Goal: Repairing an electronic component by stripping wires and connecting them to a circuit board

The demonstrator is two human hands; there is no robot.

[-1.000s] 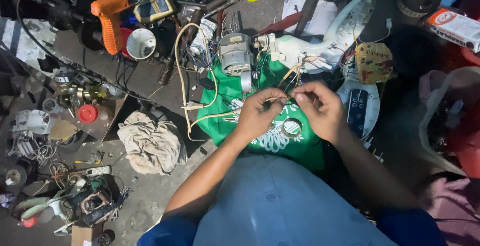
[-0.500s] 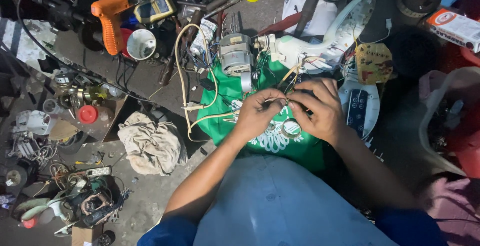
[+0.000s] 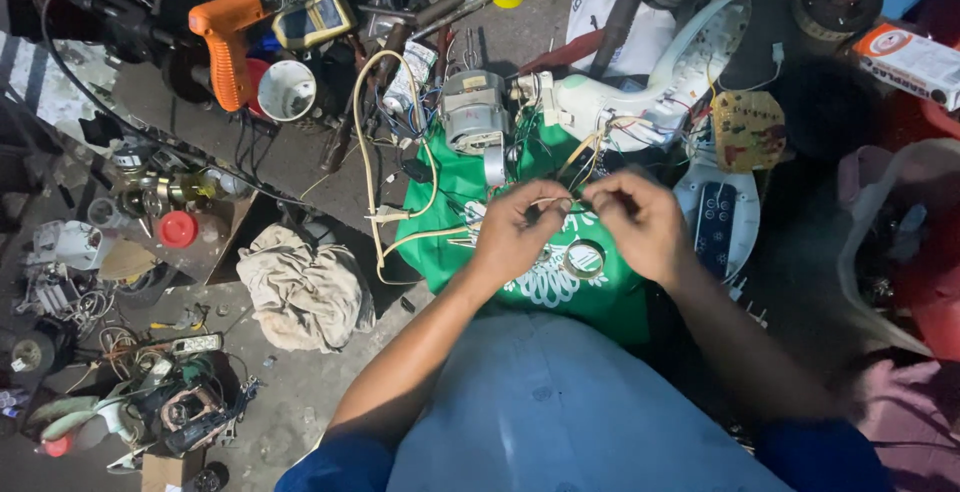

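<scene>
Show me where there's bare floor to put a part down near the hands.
Bare concrete lies below the crumpled rag, between it and the left forearm. A smaller dark patch sits between the orange drill and the rag. Around the green cloth, motor and both hands it is crowded with wires.

Green cloth (image 3: 450,242) with white print, orange drill (image 3: 225,37), red cap (image 3: 177,229), beige rag (image 3: 305,287).

Single head-worn view, straight down, close above a cluttered workshop floor (image 3: 300,392)
</scene>
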